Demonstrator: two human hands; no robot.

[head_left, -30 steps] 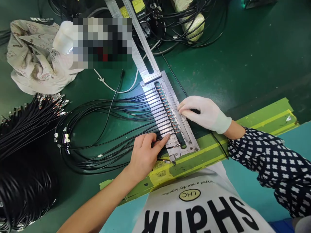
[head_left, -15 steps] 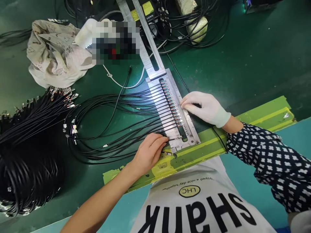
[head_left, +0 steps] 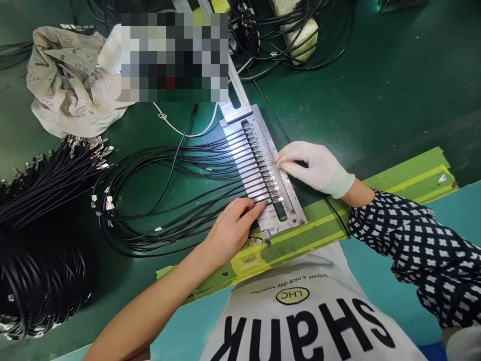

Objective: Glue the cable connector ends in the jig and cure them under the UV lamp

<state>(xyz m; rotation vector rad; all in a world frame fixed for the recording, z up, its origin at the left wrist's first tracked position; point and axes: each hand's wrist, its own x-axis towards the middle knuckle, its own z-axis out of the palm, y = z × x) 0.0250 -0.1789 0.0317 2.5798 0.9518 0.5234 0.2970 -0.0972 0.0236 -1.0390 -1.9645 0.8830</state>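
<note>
A slotted metal fixture lies on the green table, with several thin black cables laid side by side in its grooves. My left hand, bare, rests at the fixture's near left edge, its forefinger stretched onto the nearest cable in the grooves and the other fingers curled. My right hand, in a white glove, lies on the fixture's right rail with its fingers curled together, pressing down near the row of small connector ends. What the fingertips pinch is too small to see.
A thick bundle of black cables with metal terminals fills the left side. A crumpled cloth lies at the back left. Yellow-green tape marks the table's near edge. More cables and a device stand at the back.
My left hand has uncurled its forefinger and slid forward onto the fixture's grooves. The right hand stays on the right rail. The camera view has shifted slightly.
</note>
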